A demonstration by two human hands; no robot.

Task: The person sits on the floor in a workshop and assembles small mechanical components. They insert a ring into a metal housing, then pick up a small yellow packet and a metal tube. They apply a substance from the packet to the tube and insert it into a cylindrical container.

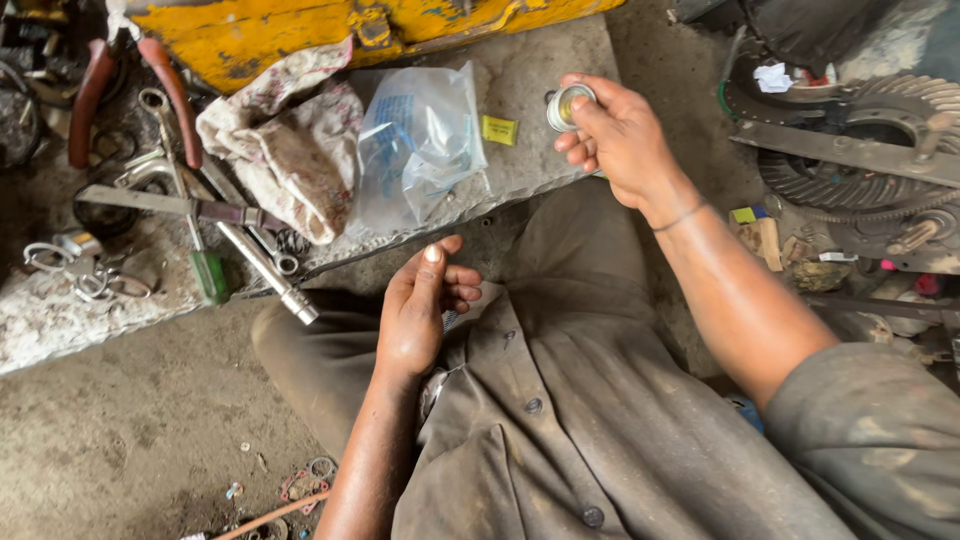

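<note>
The right hand [620, 135] is raised over the far edge of the concrete slab [540, 80], fingers curled and pinching a small round metal tin [568, 106] with a yellowish inside, its open face turned toward the camera. The left hand [420, 310] rests low over the lap, palm up, fingers loosely curled and the thumb standing up; it holds nothing that can be seen, and is well apart from the tin.

On the slab, just left of the tin, lie a small yellow tag [499, 129] and a clear plastic bag [420, 150] with small parts inside. Beside the bag sits a stained rag [290, 150], and further left a socket wrench [265, 265], a green-handled screwdriver [207, 270] and red-handled pliers [130, 95]. A large toothed gear [860, 150] lies on the right.

To handle the tin well, I would keep it level so nothing spills, grip it by the rim and not the open face, and bring the free hand up beneath it for support while working over the slab, not the dusty floor
</note>
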